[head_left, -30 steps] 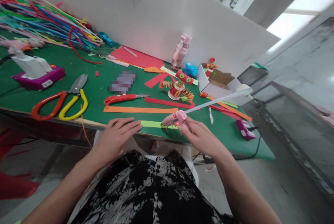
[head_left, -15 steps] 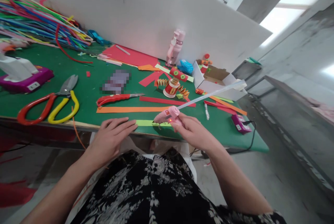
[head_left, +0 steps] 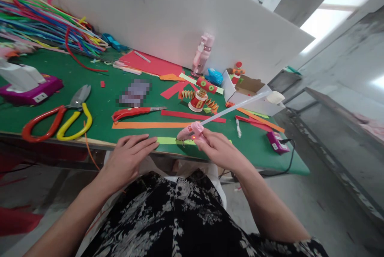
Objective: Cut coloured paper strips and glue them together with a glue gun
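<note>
My right hand (head_left: 220,149) grips a pink hot glue gun (head_left: 192,131), with a long clear glue stick (head_left: 237,107) jutting from its back. The gun's nozzle is over, or touching, a light-green paper strip (head_left: 167,140) at the table's front edge. Flat on the strip's left end lies my left hand (head_left: 129,155), fingers stretched out. Just behind are an orange paper strip (head_left: 150,125) and a red strip (head_left: 193,116). Beyond them stands a red paper-cup figure (head_left: 199,99) with folded paper arms and a red head with green eyes.
Large red-and-yellow-handled scissors (head_left: 70,115) lie left, near a red-handled cutter (head_left: 132,112) and a blurred-out rectangle (head_left: 135,92). A white box (head_left: 255,103) stands at back right. Pipe cleaners (head_left: 45,25) pile up far left. A purple socket block (head_left: 277,142) sits at the right edge.
The glue gun has tilted slightly in my right hand, and its glue stick's far end has moved left. My left hand stays in place on the green strip.
</note>
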The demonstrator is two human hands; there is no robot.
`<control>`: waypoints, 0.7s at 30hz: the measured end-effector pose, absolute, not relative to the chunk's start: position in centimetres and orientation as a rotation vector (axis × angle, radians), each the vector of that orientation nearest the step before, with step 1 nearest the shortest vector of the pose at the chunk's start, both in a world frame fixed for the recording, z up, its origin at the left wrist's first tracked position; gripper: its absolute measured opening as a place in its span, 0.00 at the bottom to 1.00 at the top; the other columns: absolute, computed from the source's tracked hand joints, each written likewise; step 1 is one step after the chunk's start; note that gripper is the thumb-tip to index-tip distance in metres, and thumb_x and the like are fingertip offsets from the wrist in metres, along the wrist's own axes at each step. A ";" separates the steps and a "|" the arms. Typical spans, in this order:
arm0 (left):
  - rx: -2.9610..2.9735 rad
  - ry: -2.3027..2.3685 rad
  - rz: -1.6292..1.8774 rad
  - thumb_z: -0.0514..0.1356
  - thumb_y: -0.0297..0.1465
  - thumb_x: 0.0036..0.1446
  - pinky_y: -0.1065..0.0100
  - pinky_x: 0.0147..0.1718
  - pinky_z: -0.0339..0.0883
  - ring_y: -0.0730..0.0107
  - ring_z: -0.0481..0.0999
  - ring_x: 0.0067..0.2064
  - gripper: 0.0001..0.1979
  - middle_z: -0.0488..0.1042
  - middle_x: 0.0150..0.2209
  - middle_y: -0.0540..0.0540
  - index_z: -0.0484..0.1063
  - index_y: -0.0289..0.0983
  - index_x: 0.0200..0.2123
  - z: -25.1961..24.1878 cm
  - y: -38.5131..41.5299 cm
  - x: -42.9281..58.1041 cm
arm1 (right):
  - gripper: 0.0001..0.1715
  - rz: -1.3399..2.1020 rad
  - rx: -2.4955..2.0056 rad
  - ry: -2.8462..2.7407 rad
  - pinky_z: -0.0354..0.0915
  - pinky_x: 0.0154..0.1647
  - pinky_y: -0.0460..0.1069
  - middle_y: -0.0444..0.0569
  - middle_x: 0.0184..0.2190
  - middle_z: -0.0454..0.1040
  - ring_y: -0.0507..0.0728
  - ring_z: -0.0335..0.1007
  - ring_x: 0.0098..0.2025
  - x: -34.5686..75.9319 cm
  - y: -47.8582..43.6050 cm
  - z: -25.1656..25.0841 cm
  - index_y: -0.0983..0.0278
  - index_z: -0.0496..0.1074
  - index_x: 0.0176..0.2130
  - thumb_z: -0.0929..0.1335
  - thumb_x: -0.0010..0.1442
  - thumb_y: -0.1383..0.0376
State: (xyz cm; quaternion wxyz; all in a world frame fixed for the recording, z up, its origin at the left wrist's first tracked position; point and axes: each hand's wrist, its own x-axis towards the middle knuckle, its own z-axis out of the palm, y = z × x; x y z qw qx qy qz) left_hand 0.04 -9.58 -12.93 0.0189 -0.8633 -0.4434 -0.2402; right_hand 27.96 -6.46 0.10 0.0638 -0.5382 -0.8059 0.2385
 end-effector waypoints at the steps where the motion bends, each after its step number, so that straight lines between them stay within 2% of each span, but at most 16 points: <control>1: -2.681 -1.366 -0.747 0.51 0.15 0.48 0.52 0.52 0.60 0.56 0.69 0.60 0.36 0.74 0.59 0.48 0.65 0.43 0.60 -12.8 -9.6 0.1 | 0.18 0.719 -1.617 -2.432 0.64 0.53 0.54 0.54 0.48 0.77 0.62 0.73 0.51 28.0 -6.5 0.1 0.64 0.73 0.49 0.60 0.70 0.59; 6: -2.686 -1.342 -0.739 0.50 0.15 0.50 0.53 0.52 0.59 0.55 0.69 0.60 0.35 0.74 0.59 0.48 0.65 0.42 0.60 -12.8 -9.5 0.1 | 0.21 0.748 -1.594 -2.440 0.65 0.50 0.54 0.53 0.45 0.78 0.61 0.74 0.48 29.5 -6.9 0.2 0.62 0.75 0.44 0.58 0.70 0.55; 11: -2.694 -1.352 -0.731 0.50 0.15 0.50 0.53 0.53 0.58 0.55 0.68 0.61 0.38 0.73 0.60 0.49 0.61 0.45 0.64 -13.2 -9.5 0.0 | 0.24 0.740 -1.639 -2.366 0.65 0.51 0.53 0.53 0.47 0.78 0.61 0.74 0.49 30.8 -7.1 0.9 0.64 0.71 0.54 0.58 0.70 0.56; 15: -2.684 -1.339 -0.738 0.49 0.15 0.51 0.54 0.52 0.59 0.56 0.68 0.61 0.42 0.73 0.60 0.50 0.55 0.49 0.67 -13.3 -9.4 -0.3 | 0.23 0.743 -1.669 -2.361 0.66 0.50 0.53 0.53 0.44 0.79 0.61 0.75 0.46 31.3 -6.9 1.0 0.65 0.72 0.53 0.58 0.70 0.57; 18: -2.678 -1.333 -0.685 0.48 0.16 0.51 0.55 0.52 0.59 0.56 0.68 0.61 0.39 0.73 0.60 0.48 0.58 0.47 0.66 -13.2 -9.4 -0.3 | 0.23 0.739 -1.653 -2.371 0.63 0.54 0.53 0.55 0.52 0.76 0.61 0.73 0.52 31.6 -7.0 1.0 0.66 0.70 0.56 0.59 0.70 0.58; 21: -2.685 -1.334 -0.599 0.48 0.16 0.51 0.54 0.53 0.59 0.55 0.68 0.61 0.36 0.73 0.60 0.46 0.64 0.42 0.62 -12.9 -9.5 -0.2 | 0.23 0.755 -1.645 -2.363 0.63 0.55 0.53 0.55 0.54 0.76 0.61 0.72 0.54 31.5 -7.1 0.9 0.66 0.70 0.57 0.59 0.70 0.59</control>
